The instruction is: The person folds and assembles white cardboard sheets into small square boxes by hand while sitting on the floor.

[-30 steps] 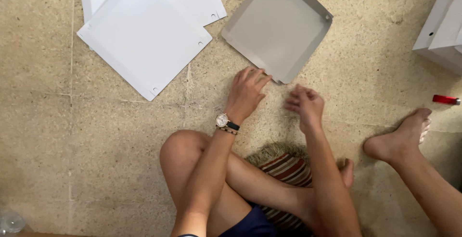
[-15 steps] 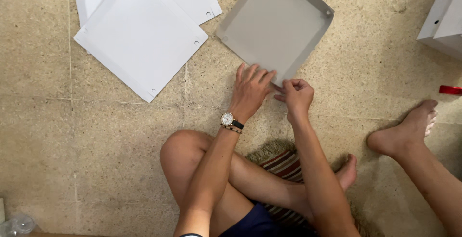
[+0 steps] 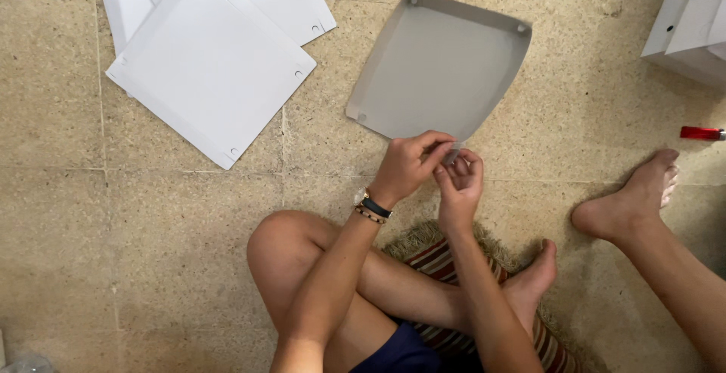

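Taking the grey shallow tray of folded card with raised edges (image 3: pixel 435 66) as the landmark: well to its left lies a loose stack of flat white square card sheets with small corner holes (image 3: pixel 208 66), overlapping one another on the speckled beige tiled floor (image 3: pixel 136 252). None of them touches the tray.

Just below the tray's near corner the two hands meet. The left hand (image 3: pixel 408 165), with a dark-strapped wristwatch (image 3: pixel 370 203) at the wrist, has its fingers curled tight, thumb and forefinger pinched on the tray's near corner. The right hand (image 3: pixel 459 182) sits just beside it, touching it, fingertips drawn together at that same corner — whether it grips the card itself or some small piece there is hidden by the fingers. The rest of the tray lies above the hands, its upper end tilted toward the right.

Below the hands, the person's bare knee and crossed legs rest over a striped fringed rug (image 3: pixel 446 256). Nothing lies between the hands and the tray.

To the tray's right, at the frame's upper edge, stands part of a white box-like card piece (image 3: pixel 692 25); below that, a small red cylindrical object (image 3: pixel 699 132) lies on the floor — well apart from the tray, near a bare foot (image 3: pixel 628 199).
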